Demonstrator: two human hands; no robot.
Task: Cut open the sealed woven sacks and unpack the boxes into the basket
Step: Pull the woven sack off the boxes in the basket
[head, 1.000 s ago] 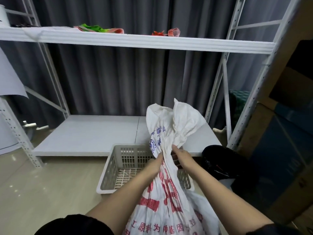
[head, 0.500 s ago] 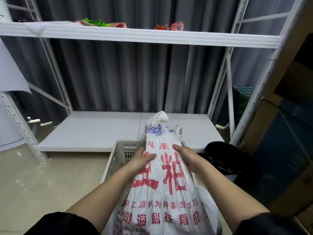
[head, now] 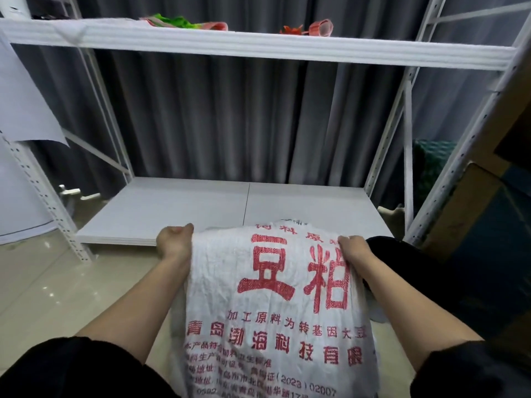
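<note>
Left hand (head: 174,243) and right hand (head: 354,249) each clamp a side edge of the sack (head: 275,305), spread flat between them. Bare low shelf (head: 201,208) just beyond; open floor (head: 43,288) left of grip.

Since one second ago the sack (head: 275,305) has gone from bunched at its neck between both hands to spread flat and wide, printed face up. The left hand (head: 173,244) and right hand (head: 355,249) have moved apart, each now closed on an outer edge. The basket, earlier visible beyond the hands, is now hidden behind the cloth.
</note>
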